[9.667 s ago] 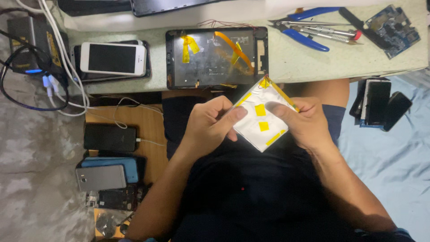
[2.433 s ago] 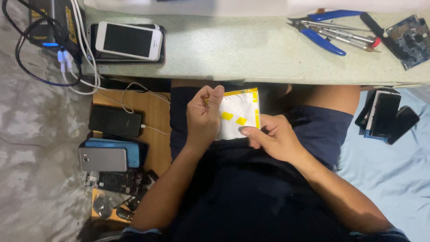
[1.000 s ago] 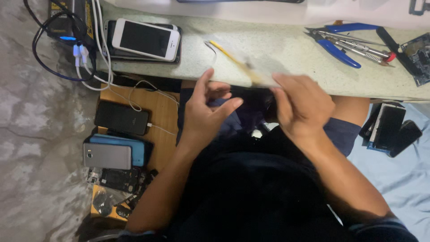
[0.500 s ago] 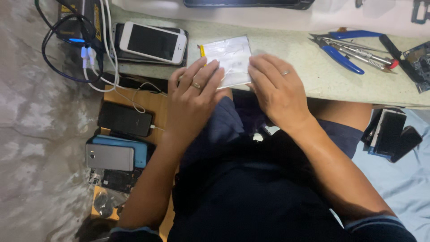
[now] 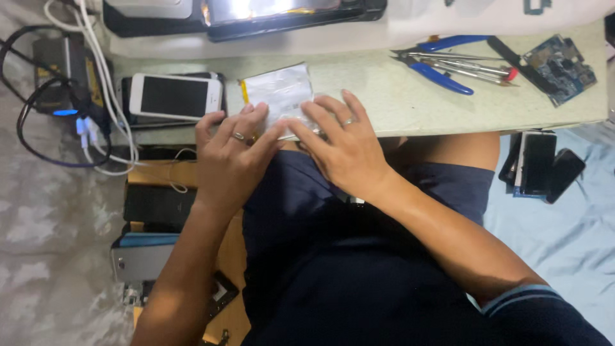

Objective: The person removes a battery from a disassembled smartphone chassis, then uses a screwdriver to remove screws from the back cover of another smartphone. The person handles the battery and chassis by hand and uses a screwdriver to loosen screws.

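A flat silver battery pack [image 5: 282, 93] with a yellow tape strip on its left edge lies on the pale green worktop [image 5: 378, 96]. My left hand [image 5: 234, 154] rests on its near left corner, fingers spread flat. Beside it, my right hand [image 5: 339, 144] presses flat on the pack's near right part, a ring on one finger. Neither hand grips the pack; both lie on top of it. The near edge of the pack is hidden under my fingers.
A white phone [image 5: 173, 96] lies left of the pack. Blue-handled pliers and tweezers [image 5: 448, 64] and a blue circuit board [image 5: 557, 67] sit at the right. A dark tablet [image 5: 288, 11] is at the far edge. Cables [image 5: 96, 115] hang left; several phones [image 5: 154, 205] lie on the floor.
The pack went from being held over my lap to lying on the worktop. Both hands moved forward and now rest flat on it.
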